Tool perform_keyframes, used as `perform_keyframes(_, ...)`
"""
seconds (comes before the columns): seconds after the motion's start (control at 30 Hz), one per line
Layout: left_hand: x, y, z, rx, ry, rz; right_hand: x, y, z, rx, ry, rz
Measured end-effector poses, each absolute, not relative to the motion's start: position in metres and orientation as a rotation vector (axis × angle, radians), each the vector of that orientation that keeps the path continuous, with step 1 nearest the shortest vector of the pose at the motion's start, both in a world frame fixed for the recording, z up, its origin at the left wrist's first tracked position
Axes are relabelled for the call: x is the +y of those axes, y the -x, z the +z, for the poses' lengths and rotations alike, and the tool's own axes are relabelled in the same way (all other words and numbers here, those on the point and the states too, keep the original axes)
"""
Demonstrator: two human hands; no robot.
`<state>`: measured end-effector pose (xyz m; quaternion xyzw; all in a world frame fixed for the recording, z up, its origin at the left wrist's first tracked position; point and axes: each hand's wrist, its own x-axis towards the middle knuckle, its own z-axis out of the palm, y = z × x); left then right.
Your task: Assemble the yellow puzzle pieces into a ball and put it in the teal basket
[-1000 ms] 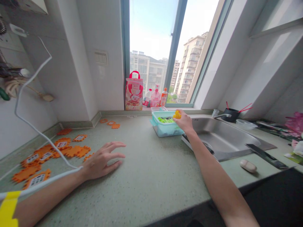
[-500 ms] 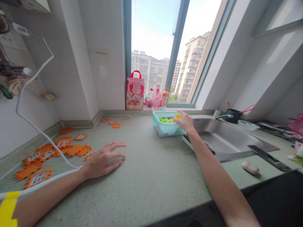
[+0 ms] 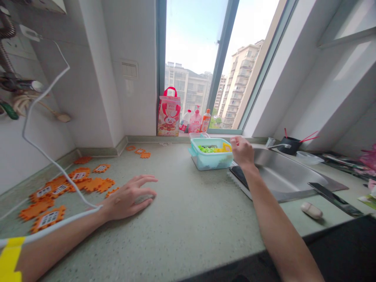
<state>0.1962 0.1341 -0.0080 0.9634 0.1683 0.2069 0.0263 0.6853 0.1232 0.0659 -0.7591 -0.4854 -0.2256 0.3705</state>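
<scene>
My right hand (image 3: 242, 150) hovers just right of a teal plastic box (image 3: 209, 161) at the sink's edge, fingers loosely curled with nothing in them. Inside the box lie green pieces (image 3: 206, 149) and a yellow piece (image 3: 225, 147). My left hand (image 3: 129, 197) rests flat on the grey-green countertop (image 3: 182, 211), fingers spread, holding nothing. Several orange puzzle-edged foam pieces (image 3: 73, 182) lie scattered to its left.
A steel sink (image 3: 279, 174) sits to the right, with a knife (image 3: 333, 194) and a small white oval object (image 3: 311, 210) by it. A red gift bag (image 3: 169, 113) and bottles (image 3: 195, 121) stand on the window sill. A white cable (image 3: 44, 156) hangs across the left.
My right hand held the yellow piece above the box, lowered it in, let go and drew back to the right. My left hand stayed put.
</scene>
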Motion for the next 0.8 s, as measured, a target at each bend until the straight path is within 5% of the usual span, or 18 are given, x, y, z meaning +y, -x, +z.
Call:
perform_keyframes(0.23,0.135,-0.196,-0.01,0.519,-2.979,0.627,0.125,-0.678,0.059,-1.524,2.341,-0.426)
perform_keyframes(0.8,0.137,-0.196,-0.007,0.382,-3.078,0.651,0.125,-0.692,0.049,-1.708,2.288,-0.368)
